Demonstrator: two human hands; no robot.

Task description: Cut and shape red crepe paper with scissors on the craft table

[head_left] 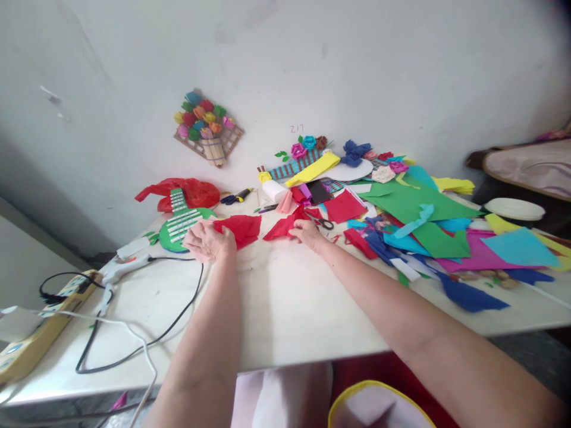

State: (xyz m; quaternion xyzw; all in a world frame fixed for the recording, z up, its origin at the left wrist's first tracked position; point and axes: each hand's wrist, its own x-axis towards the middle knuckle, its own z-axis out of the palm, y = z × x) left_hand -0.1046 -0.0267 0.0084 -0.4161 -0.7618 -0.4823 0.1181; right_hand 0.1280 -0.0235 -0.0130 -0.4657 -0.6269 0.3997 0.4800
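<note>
My left hand (212,241) is closed over a piece of pink crepe paper (197,252), just right of a green card shape (167,236) with white strips across it. Red crepe paper (244,230) lies beside its fingertips. My right hand (307,232) pinches another red crepe paper piece (283,227) between thumb and fingers, low over the tabletop. Scissors (325,223) with dark handles lie right behind that hand. Between the two red pieces there is a gap.
At left are a glue gun (127,267), its black cord and a power strip (49,318). A red plastic bag (196,193) and pliers (236,197) lie behind. Coloured paper, including a green sheet (419,199), heaps at right. A flower decoration (207,128) hangs on the wall.
</note>
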